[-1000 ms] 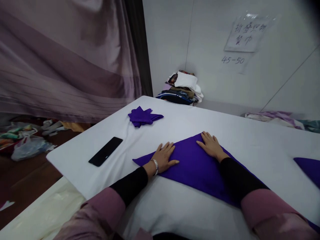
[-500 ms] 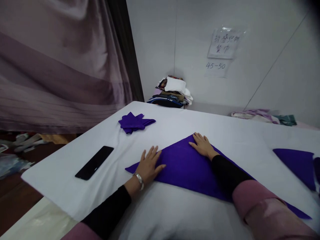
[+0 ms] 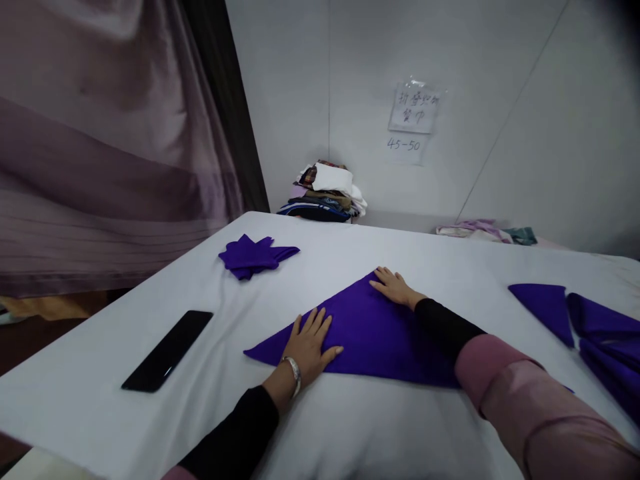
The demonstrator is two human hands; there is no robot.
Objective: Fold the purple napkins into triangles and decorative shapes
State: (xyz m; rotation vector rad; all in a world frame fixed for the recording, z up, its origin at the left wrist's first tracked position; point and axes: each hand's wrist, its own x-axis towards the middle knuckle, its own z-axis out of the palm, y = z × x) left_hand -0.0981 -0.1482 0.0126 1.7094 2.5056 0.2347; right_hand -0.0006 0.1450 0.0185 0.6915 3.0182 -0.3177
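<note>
Head view: the left hand (image 3: 307, 343) lies open on the purple cloth (image 3: 370, 340), which is on the white table (image 3: 340, 250); the right hand (image 3: 395, 289) lies open at the cloth's top tip, neither gripping. Smoothing likely works best with soft, flat palms.

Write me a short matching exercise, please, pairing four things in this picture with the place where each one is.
1. Phone
2. Bracelet
3. Right hand
4. Handwritten note

A. on the grey wall
B. at the far corner of the flat purple cloth
C. on the white table, untouched
D. around the wrist of the left hand

Pairs: 1-C, 2-D, 3-B, 4-A
</note>
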